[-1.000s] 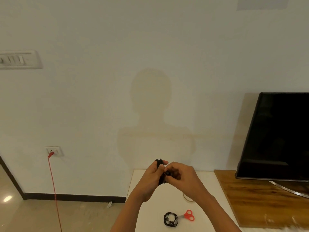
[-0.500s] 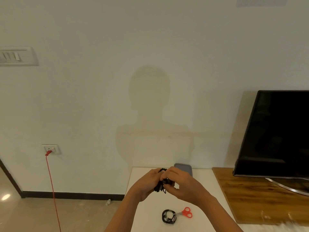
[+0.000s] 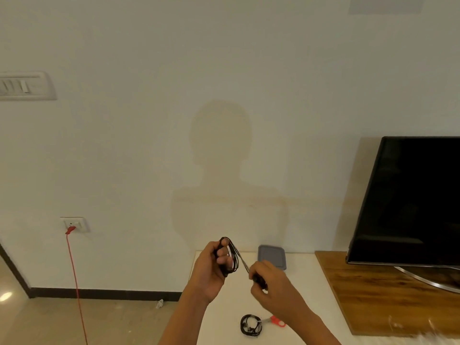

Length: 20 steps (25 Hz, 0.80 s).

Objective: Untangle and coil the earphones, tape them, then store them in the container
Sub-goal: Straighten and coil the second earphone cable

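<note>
White table (image 3: 306,275) against the wall, as I see it. Grey container (image 3: 272,257) at its far edge, lid on. Near the front, a black coil (image 3: 251,324) with red scissors (image 3: 276,321) just beside it, blades toward the coil. Wooden bench (image 3: 373,300) abuts the table's right side and carries a TV (image 3: 410,200). On the floor (image 3: 99,319): a red cable (image 3: 74,282) and a small scrap (image 3: 159,303).

We hold the earphones (image 3: 231,257) above the table (image 3: 311,282), looped in our left hand (image 3: 211,267) and running rightward to our right hand (image 3: 271,287). Behind the right hand, a container (image 3: 271,260) sits at the table's far edge, against the wall. Nearer us lies a second earphone coil (image 3: 250,324), with scissors (image 3: 275,321) at its right side. Right of the table, a television (image 3: 410,200) stands on a wooden stand (image 3: 373,300). Far left, a cable (image 3: 74,282) hangs from a wall socket (image 3: 76,224).
</note>
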Tool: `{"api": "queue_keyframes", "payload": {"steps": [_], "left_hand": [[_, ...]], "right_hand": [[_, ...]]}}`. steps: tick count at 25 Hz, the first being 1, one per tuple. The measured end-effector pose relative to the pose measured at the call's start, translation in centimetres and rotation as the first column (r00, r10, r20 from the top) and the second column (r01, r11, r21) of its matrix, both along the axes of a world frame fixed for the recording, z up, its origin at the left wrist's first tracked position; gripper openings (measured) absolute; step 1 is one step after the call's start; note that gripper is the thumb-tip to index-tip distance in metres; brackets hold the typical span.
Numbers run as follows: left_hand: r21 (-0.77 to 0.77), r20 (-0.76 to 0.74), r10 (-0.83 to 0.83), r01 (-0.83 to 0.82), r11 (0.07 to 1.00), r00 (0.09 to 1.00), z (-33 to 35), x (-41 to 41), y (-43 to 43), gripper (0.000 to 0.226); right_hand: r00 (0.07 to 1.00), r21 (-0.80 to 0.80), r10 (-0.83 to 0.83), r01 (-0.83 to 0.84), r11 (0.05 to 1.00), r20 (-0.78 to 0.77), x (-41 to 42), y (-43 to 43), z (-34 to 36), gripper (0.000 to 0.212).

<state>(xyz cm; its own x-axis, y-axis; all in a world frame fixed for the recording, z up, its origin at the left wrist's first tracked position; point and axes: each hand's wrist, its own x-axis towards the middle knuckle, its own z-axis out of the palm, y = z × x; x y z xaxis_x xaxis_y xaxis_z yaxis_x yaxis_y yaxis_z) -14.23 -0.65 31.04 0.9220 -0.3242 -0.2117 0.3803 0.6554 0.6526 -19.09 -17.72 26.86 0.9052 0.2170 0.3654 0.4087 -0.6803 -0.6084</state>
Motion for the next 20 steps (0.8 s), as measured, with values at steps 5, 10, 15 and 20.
{"api": "queue_keyframes", "payload": {"steps": [5,10,15,20], "left_hand": [[0.087,-0.001,-0.110,0.110,0.990,0.994,0.2,-0.6,0.6,0.036],[0.082,0.027,-0.108,0.105,0.991,0.994,0.0,-1.6,0.1,0.033],[0.057,0.053,-0.170,0.167,0.984,0.984,-0.3,-1.9,0.1,0.033],[-0.014,0.098,-0.253,0.256,0.967,0.962,-0.3,-2.3,-0.6,0.024]], "right_hand": [[0.940,0.405,-0.118,0.249,0.880,-0.321,1.9,-0.8,1.5,0.017],[0.888,0.590,0.062,0.249,0.768,-0.455,2.1,0.1,2.6,0.015],[0.928,0.634,0.016,0.243,0.734,-0.373,2.3,0.3,4.0,0.009],[0.932,0.566,0.022,0.201,0.799,-0.363,2.9,0.5,4.9,0.007]]}}
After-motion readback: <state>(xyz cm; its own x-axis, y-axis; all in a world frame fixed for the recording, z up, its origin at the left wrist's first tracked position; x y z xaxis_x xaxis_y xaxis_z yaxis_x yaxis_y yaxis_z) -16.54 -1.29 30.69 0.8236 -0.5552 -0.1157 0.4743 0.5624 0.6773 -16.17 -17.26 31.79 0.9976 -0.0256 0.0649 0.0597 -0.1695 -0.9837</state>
